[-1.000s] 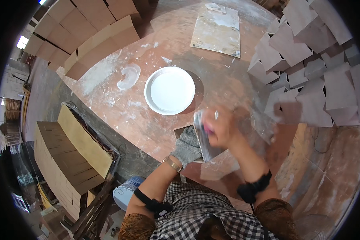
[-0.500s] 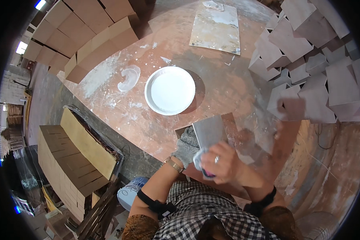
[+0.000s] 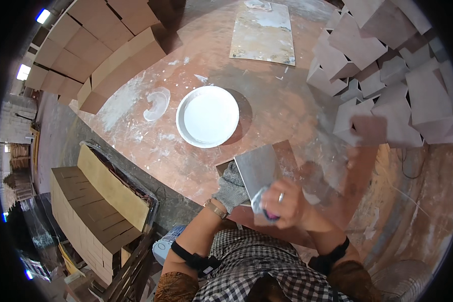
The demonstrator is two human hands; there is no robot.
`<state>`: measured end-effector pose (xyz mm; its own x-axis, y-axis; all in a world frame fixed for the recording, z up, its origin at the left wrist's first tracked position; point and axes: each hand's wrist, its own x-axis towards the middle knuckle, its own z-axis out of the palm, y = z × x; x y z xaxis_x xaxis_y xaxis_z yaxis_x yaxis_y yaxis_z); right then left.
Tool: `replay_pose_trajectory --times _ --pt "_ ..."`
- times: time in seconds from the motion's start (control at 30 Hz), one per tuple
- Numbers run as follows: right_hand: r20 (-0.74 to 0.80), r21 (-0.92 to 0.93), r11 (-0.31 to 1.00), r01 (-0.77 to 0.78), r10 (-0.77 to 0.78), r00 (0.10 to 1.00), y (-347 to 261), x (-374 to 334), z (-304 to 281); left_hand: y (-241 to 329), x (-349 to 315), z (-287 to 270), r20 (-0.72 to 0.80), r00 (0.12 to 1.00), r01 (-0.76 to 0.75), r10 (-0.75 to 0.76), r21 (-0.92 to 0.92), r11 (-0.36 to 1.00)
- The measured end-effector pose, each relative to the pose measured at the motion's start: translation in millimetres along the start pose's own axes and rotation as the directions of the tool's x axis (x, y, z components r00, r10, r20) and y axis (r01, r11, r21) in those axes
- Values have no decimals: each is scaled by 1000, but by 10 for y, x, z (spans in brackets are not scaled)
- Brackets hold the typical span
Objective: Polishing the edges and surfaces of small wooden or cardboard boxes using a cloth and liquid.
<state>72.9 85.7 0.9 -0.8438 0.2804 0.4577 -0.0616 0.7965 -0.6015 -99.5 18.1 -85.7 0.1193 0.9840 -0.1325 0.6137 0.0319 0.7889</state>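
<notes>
In front of me a box [image 3: 256, 163] with a greyish face and brown inner sides lies tilted on the table. My left hand [image 3: 230, 187], in a grey knitted glove, grips it at its open left end, fingers partly hidden inside. My bare right hand [image 3: 287, 202], with a ring on one finger, is closed round a whitish wad [image 3: 258, 200] with a pink-purple patch. That wad is at the near part of the grey face; motion blur hides whether it touches. Beyond the box stands a round white basin [image 3: 206, 145] with white stuff in it.
Brown boxes [image 3: 80, 48] are stacked at the far left, greyish boxes [image 3: 355, 43] piled at the right. A stained board [image 3: 261, 40] lies at the back. A curved translucent scrap [image 3: 158, 103] is left of the basin. More brown boxes [image 3: 80, 211] and a bucket [image 3: 161, 247] stand off the table's left edge.
My right hand and the wad have shifted slightly right along the box's grey face. The left hand keeps its hold on the box. The whole view has shifted a little.
</notes>
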Motion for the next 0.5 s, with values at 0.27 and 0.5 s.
replay_pose_trajectory --times 0.27,0.5 --pt "-161 -166 978 -129 102 982 683 147 -90 -128 47 131 58 998 17 -29 197 980" --pt "-153 -53 993 -108 98 983 429 -121 -55 -160 -58 90 -13 998 -62 67 263 963"
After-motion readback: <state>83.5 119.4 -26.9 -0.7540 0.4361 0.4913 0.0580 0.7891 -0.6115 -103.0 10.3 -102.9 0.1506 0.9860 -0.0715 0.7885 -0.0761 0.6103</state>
